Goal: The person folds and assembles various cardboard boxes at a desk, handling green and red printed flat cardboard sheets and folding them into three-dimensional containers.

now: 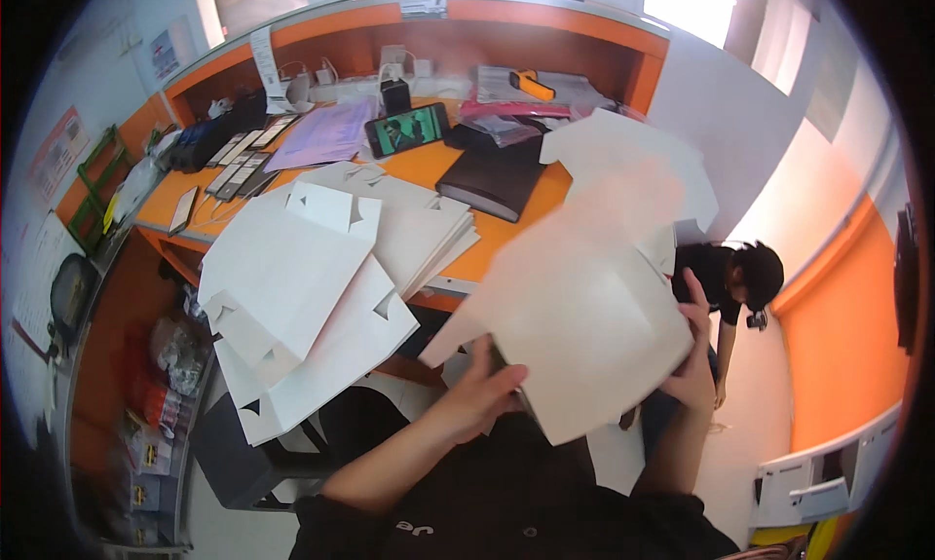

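Observation:
Between my two hands, above my lap, is a partly folded white cardboard box [599, 336], tilted, with its far flap blurred. My left hand [484, 390] grips its left edge, thumb on the near side. My right hand [693, 351] is pressed along its right side, fingers pointing up and partly hidden. Left of the box, flat die-cut white cardboard blanks [292, 258] overhang the desk's front edge. Behind them lies a stack of similar blanks [414, 219]. Beyond the box, another white cardboard piece [648, 156] spreads at the desk's right end.
On the orange desk [477, 263] are a propped phone [407, 130] playing video, a black box [492, 180], purple sheets [321, 136] and several phones [239, 175]. A person [726, 278] bends down at the right. A dark stool [243, 453] stands at lower left.

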{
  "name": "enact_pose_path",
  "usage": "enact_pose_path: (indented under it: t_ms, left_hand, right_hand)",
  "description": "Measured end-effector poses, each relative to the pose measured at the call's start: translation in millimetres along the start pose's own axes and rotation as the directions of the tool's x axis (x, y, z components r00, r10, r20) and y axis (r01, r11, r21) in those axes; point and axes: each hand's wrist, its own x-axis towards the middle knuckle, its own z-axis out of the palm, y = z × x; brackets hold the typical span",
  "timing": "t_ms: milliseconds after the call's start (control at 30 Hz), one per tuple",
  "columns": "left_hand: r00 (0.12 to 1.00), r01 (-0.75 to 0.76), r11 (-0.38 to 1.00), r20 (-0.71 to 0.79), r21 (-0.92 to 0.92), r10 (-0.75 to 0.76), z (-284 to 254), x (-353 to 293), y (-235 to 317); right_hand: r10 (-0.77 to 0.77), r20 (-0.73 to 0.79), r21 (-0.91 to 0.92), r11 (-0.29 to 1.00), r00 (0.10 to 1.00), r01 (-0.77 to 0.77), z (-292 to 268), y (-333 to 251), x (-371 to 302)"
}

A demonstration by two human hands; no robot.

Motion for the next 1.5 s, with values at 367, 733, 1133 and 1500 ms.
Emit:
enact_pose_path:
  t_ms: [367, 733, 1133, 1500]
  left_hand:
    - [0.921, -0.306, 0.839, 0.364, 0.449, 0.141, 29.1, -29.7, 55.1]
    - [-0.016, -0.983, 0.144, 0.832, -0.115, 0.554, 70.1, -114.6, 143.9]
    - [0.295, -0.829, 0.559, 0.847, -0.002, 0.442, 45.6, -41.0, 74.3]
    - [0.328, -0.820, 0.573, 0.824, 0.004, 0.463, 51.4, -30.3, 70.7]
  right_hand:
    - [0.139, -0.549, 0.380, 0.920, 0.824, 0.099, -13.5, 18.7, -41.5]
    - [0.105, -0.639, 0.383, 0.902, 0.762, 0.198, -9.7, 56.3, -29.3]
    - [0.135, -0.690, 0.383, 0.902, 0.711, 0.201, -26.8, 52.4, -31.9]
    - [0.146, -0.659, 0.400, 0.899, 0.738, 0.180, -19.0, 68.4, -24.9]
